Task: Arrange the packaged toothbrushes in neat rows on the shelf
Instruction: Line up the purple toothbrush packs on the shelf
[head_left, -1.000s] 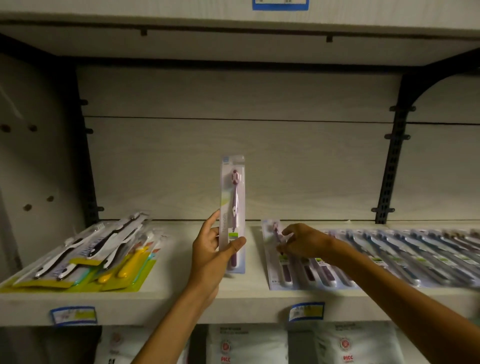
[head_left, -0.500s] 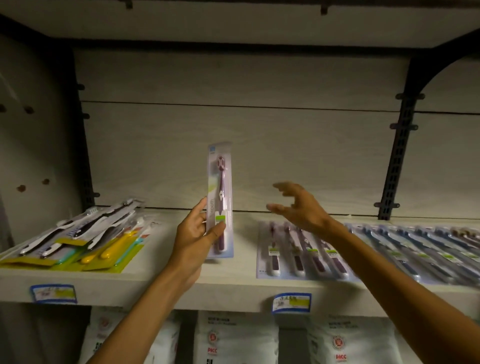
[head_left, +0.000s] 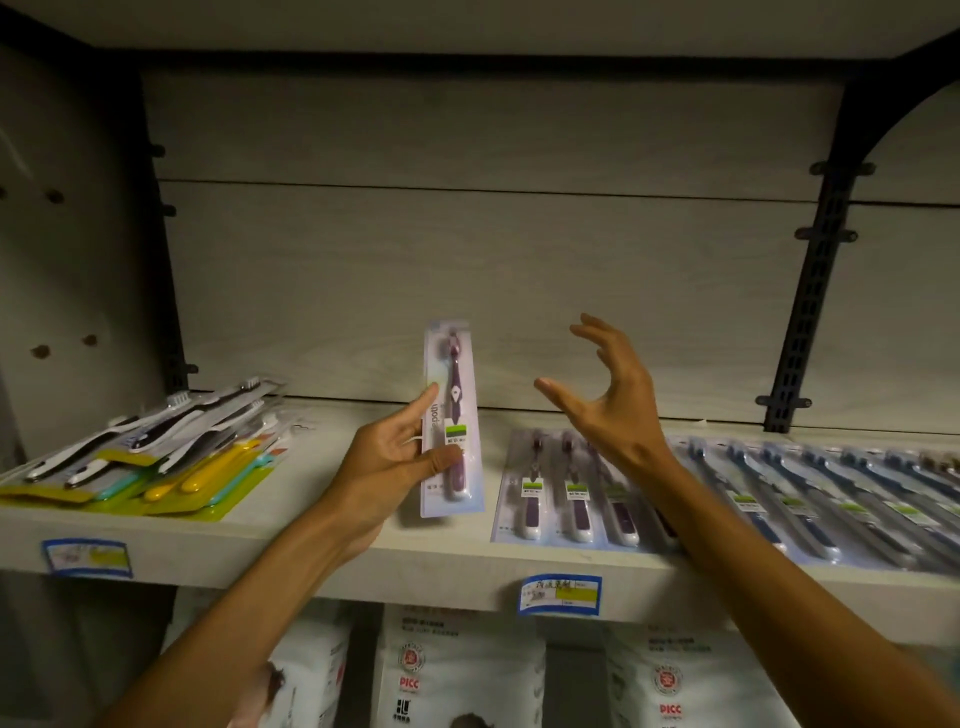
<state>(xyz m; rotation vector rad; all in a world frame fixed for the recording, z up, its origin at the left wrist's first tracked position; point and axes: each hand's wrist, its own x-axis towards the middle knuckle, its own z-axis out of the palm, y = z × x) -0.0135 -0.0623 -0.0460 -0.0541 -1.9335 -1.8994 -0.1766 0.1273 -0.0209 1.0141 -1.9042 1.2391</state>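
The pack (head_left: 451, 415) is a long, narrow blister card, pale lilac, with a clear moulded bubble over a purple toothbrush and a small green label across its middle. It stands nearly upright above the shelf (head_left: 457, 564), in the gap between two groups of stock. The left hand (head_left: 390, 457) grips its lower half: the thumb crosses the front below the label, the forefinger lies straight along the card's left edge, and the other fingers curl behind.

The right hand (head_left: 605, 400) hangs just to the pack's right, apart from it, holding nothing; fingers and thumb are spread and loosely bent, palm toward the pack.

Below that hand a row (head_left: 566, 488) of matching flat packs lies side by side on the shelf, purple handles nearest, bluish ones farther right, where the picture is blurred and the colours are hard to judge. On the left sits a loose pile (head_left: 156, 457) of yellow-green cards with black-and-white and orange brushes, fanned at angles.

The shelf is pale, matt, wood-grain board, like the back panel (head_left: 467, 260). Blue price tags (head_left: 561, 594) sit on its front lip. White bags (head_left: 460, 670) with red print stand beneath
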